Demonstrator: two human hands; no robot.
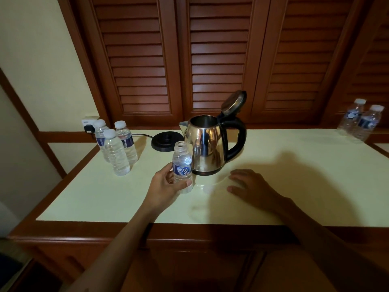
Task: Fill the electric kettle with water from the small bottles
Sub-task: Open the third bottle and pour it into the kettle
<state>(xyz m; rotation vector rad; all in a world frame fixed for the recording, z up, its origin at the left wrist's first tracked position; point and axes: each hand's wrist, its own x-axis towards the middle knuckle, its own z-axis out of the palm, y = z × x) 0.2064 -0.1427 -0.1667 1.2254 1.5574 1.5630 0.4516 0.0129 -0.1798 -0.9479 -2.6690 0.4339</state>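
My left hand [166, 184] curls round the uncapped bottle [182, 167] at its label; thin plastic, I squeeze softly. My right hand [250, 184] lies flat, holding nothing.

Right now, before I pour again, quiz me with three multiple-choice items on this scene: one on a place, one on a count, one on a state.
1. Where is the kettle?
A. on its base
B. on the counter, right of the base
C. on the floor

2. How many capped bottles stand at the left?
A. one
B. three
C. five

3. The kettle's lid is:
A. open
B. closed
C. missing

Answers: 1 B, the base sits bare beside it. 2 B, three white caps show. 3 A, the lid is tipped up behind the opening.
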